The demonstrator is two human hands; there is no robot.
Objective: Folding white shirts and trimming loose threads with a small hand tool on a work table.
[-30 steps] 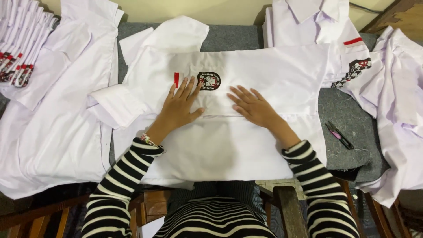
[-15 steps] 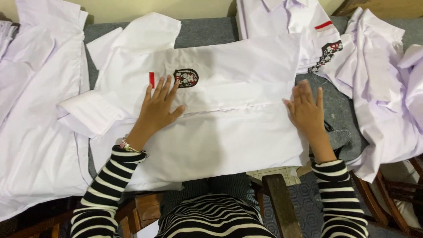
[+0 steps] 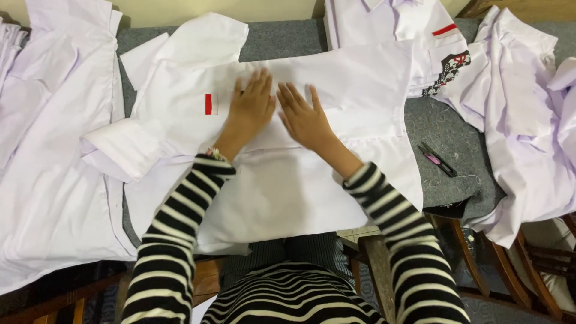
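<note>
Pressing flat, the left hand (image 3: 252, 107) and right hand (image 3: 306, 117) lie open on the soft, light white cotton shirt (image 3: 288, 180); its edges look easiest to grab.

My head view, even soft overhead light, white shirts (image 3: 336, 96) bright but unclipped, faint shadows beneath both hands, grey tabletop (image 3: 444, 129) grain sharp, slight softness and bending at frame edges, no glare.

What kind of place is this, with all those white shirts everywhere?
Probably a small sewing or uniform workshop. Both hands, left and right, press flat on a white shirt on a grey-covered table. More shirts lie piled around, and small snips rest nearby.
</note>
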